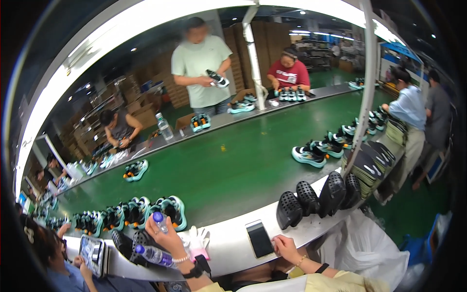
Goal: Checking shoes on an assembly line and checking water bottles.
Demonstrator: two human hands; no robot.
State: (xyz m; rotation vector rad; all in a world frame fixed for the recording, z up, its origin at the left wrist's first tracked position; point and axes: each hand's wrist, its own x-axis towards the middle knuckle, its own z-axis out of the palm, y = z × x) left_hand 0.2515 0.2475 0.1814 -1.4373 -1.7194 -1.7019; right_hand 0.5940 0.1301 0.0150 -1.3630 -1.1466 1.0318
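Note:
My left hand (169,239), with a bead bracelet and a black watch on the wrist, is closed around a small clear water bottle (159,222) with a blue cap, held upright over the white ledge (228,246). A second blue-capped bottle (152,254) lies just below that hand. My right hand (285,246) rests on the ledge, fingers apart, fingertips touching the lower right corner of a dark phone (259,238) lying flat. A white glove (197,238) lies between my hands.
A green conveyor belt (233,165) carries pairs of teal and black shoes (168,210). Black perforated shoe forms (316,197) stand on the ledge to the right. A co-worker's hands hold a phone (92,252) at lower left. Several people work across the belt; one holds a shoe (217,78).

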